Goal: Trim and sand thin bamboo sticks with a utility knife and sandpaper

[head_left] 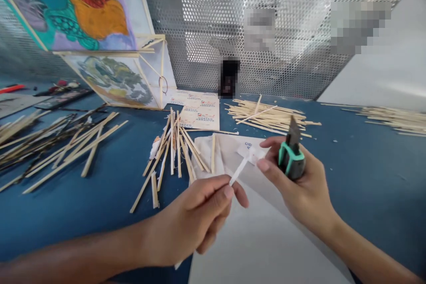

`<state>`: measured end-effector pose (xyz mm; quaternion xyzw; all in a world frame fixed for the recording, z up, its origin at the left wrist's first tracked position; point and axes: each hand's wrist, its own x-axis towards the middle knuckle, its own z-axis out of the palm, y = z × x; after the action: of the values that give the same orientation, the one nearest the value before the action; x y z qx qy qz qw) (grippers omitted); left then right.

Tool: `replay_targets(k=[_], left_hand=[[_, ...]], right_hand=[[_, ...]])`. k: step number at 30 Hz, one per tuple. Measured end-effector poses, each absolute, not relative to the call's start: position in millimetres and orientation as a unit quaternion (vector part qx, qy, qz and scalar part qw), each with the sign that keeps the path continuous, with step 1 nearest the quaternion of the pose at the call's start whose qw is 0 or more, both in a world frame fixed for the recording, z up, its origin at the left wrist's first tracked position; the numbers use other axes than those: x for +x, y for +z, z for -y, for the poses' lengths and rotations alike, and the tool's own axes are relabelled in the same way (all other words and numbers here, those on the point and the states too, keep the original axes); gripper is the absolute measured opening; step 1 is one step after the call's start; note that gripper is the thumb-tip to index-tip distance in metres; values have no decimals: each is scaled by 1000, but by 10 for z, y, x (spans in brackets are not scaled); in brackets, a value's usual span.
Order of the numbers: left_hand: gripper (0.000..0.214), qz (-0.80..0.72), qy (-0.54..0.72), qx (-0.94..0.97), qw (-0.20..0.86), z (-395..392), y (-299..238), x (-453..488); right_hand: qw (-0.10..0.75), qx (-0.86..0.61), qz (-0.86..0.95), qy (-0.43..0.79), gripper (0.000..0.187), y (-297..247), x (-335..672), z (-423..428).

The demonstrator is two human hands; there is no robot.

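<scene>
My left hand [203, 213] pinches a thin stick with a white covering [240, 169] between thumb and forefinger, its far end pointing up and away. At that far end is a small translucent white piece [252, 154]; whether it is attached to the stick I cannot tell. A black and teal utility knife [291, 159] is held in my right hand [304, 177], blade upward. My right thumb and forefinger are apart, close to the white piece. Beneath both hands lies a large white sheet [253, 239]. Short wooden sticks [179, 151], some with white paper on them, lie just left of it.
Wooden sticks [266, 113] are piled at the back, with more sticks [396, 117] at far right and some darkened sticks [49, 146] at left. Painted stick-framed panels [113, 80] stand at back left. A printed abrasive sheet [201, 108] lies before the perforated metal screen [206, 17].
</scene>
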<state>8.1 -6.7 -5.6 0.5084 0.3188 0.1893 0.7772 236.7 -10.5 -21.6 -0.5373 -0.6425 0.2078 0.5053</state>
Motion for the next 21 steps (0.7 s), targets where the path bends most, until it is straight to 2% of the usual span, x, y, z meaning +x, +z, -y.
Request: replay_targets(k=[3, 8, 21], left_hand=[[42, -366, 170, 590, 699, 132, -106, 86], [50, -382, 130, 594, 696, 157, -149, 86], [38, -363, 175, 690, 601, 72, -5, 106]], right_hand=[[505, -537, 613, 284, 23, -181, 2306, 127], [476, -521, 617, 349, 31, -122, 2238, 163], [455, -485, 611, 428, 29, -102, 2412, 99]])
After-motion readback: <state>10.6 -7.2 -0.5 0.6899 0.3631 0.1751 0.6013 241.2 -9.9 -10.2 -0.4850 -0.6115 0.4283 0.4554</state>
